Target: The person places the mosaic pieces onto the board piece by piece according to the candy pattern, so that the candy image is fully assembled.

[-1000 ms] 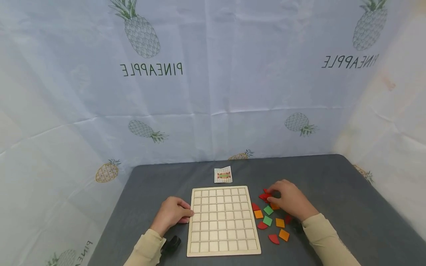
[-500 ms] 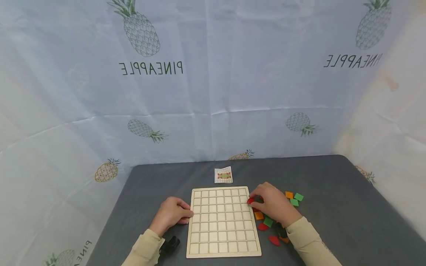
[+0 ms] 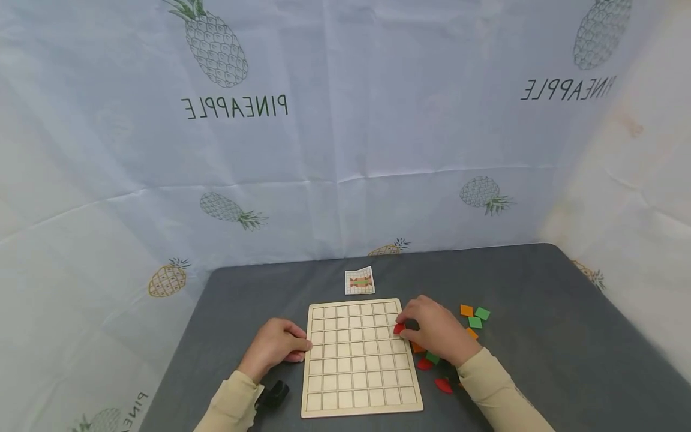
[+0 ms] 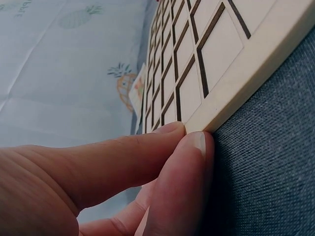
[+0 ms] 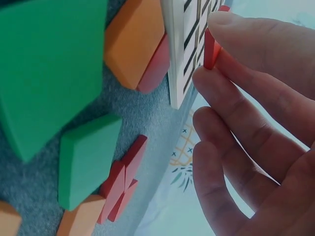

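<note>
A pale wooden grid board (image 3: 352, 364) lies flat on the dark table. My left hand (image 3: 274, 348) holds its left edge between thumb and fingertips; the left wrist view shows the thumb tip (image 4: 170, 129) right at the frame. At the right edge, my right hand (image 3: 439, 330) pinches a red quarter-round piece (image 3: 399, 329) over the outermost column. Close up in the right wrist view, that red piece (image 5: 210, 49) sits tilted between thumb and fingers, its edge toward the grid. The remaining fingers are loosely bent.
Red pieces (image 3: 444, 386), orange squares (image 3: 466, 310) and green squares (image 3: 482, 314) are scattered right of the board, some hidden under the right arm. Behind the board lies a small pattern card (image 3: 360, 281). A black object (image 3: 275, 394) is by the left wrist. Pineapple-print cloth hangs behind.
My right hand has moved left from the loose pieces to the board's right edge, bringing a red piece. Some orange and green squares now show further right. The left hand stays on the board.
</note>
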`<state>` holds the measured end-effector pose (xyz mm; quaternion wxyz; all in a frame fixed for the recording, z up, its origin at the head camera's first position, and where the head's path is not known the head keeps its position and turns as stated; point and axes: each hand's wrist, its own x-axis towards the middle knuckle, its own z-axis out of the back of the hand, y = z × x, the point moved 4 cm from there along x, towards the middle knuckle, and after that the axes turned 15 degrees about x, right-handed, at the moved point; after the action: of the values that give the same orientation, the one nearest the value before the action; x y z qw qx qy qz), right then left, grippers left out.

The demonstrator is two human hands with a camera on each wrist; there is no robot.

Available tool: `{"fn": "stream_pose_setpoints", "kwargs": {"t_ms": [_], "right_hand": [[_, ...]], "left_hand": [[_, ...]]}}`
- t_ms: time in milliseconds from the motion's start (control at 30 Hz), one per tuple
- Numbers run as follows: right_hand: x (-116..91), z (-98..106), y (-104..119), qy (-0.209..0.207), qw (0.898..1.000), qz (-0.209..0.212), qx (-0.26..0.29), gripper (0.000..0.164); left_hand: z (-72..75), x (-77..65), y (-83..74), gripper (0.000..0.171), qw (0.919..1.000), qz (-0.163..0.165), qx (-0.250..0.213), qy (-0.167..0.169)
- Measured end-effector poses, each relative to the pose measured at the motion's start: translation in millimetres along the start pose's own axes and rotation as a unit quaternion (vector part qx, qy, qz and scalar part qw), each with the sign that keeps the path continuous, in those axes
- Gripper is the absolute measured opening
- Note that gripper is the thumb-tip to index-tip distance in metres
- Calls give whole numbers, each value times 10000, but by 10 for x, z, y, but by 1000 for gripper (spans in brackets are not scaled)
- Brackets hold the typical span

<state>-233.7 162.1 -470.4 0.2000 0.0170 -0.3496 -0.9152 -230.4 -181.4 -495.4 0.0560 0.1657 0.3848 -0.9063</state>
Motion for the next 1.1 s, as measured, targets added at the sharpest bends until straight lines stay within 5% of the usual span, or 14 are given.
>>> {"fn": "stream_pose_setpoints", "kwargs": {"t_ms": [1100], "right_hand": [[41, -135, 8, 109, 9996, 257, 70, 8]], "left_hand": [[6, 3, -13, 21, 10000, 55, -9, 3]]}}
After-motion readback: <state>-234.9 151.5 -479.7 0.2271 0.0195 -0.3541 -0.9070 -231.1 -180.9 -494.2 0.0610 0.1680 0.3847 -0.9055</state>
